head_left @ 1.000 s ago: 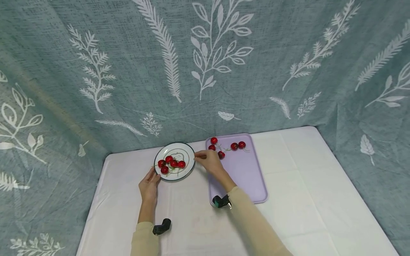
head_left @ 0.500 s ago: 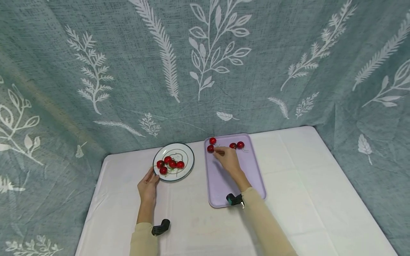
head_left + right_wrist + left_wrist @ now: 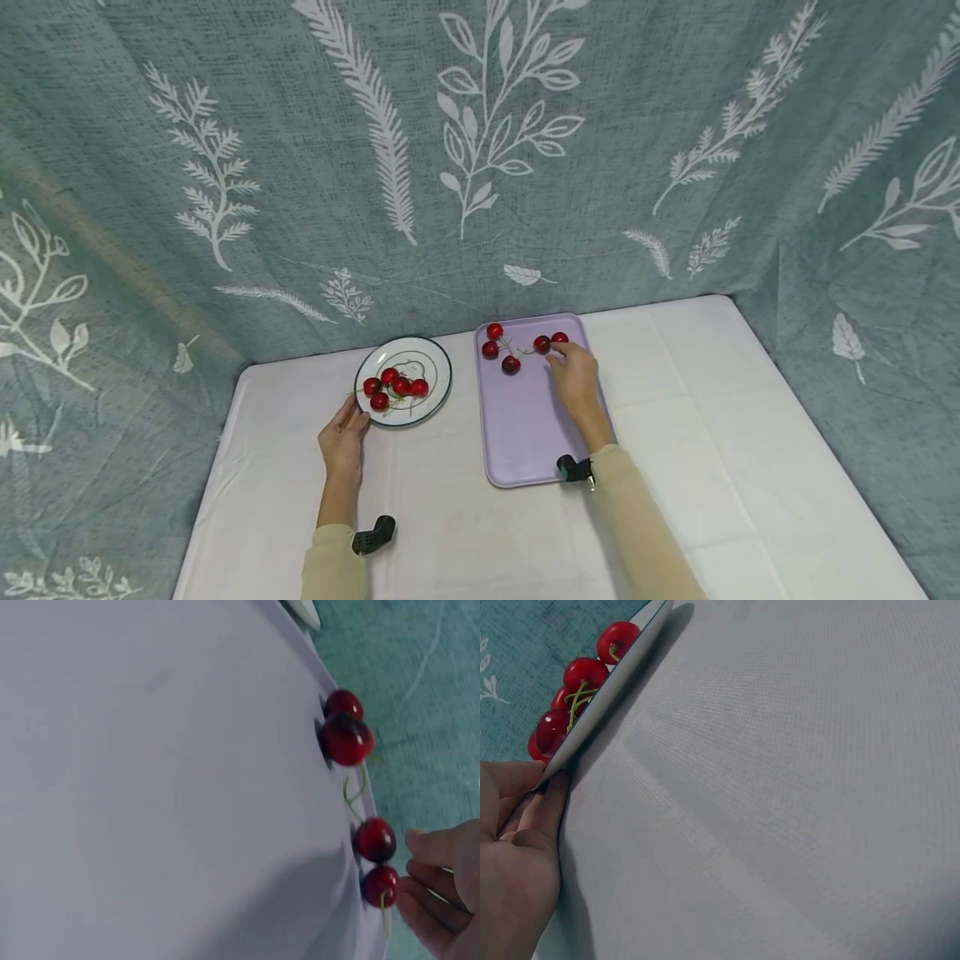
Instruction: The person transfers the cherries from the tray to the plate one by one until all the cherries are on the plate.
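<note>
In the head view, my left hand [image 3: 342,442] holds the near left rim of a white plate [image 3: 433,400] with a dark edge. The left wrist view has the thumb on top of the rim and fingers beneath it. Several red cherries [image 3: 401,386] with green stems sit on the plate. To the right, my right hand [image 3: 577,379] reaches over a lilac tray [image 3: 517,442], its fingertips right at a dark red cherry [image 3: 542,344]. In the right wrist view, thumb and fingers are apart beside that cherry [image 3: 376,840] and its neighbour [image 3: 381,886].
Further cherries [image 3: 491,350] lie toward the tray's far left corner. A white cloth [image 3: 705,417] covers the table. Behind the far edge hangs a teal leaf-patterned curtain [image 3: 300,167].
My right hand has moved right from the plate's rim, across the tray, to the cherries near its far right corner. My left hand stays on the plate.
</note>
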{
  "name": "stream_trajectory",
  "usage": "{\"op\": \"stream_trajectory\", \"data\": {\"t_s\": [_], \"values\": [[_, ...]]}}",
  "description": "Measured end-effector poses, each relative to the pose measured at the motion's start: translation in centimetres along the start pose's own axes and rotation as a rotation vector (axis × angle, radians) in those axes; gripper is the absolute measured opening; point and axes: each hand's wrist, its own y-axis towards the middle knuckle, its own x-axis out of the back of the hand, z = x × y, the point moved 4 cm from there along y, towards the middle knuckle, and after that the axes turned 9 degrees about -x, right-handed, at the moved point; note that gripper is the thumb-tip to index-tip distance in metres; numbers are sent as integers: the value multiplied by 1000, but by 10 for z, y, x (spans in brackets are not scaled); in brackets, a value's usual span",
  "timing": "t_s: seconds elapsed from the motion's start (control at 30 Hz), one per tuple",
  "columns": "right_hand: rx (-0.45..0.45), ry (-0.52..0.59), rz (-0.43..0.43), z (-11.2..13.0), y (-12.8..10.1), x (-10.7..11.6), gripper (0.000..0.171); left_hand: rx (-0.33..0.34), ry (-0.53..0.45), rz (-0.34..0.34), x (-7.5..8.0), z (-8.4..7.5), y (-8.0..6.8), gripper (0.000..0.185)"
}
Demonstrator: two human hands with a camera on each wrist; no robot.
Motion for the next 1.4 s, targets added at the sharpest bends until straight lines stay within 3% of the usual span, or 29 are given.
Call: {"op": "stream_trajectory", "data": {"t_s": [0.27,0.73,1.07,1.27,1.4], "values": [[-70,-52,-6,-15,8,11,24,7,11,10,0,0,1,55],[-67,-152,46,-25,15,9,26,2,18,12,0,0,1,56],[-43,-217,8,-26,17,9,11,0,14,7,0,1,0,56],[-90,-124,-7,-27,17,17,13,-12,10,16,1,1,0,55],[-201,11,1,-31,17,22,13,-20,-1,19,2,0,-2,56]]}}
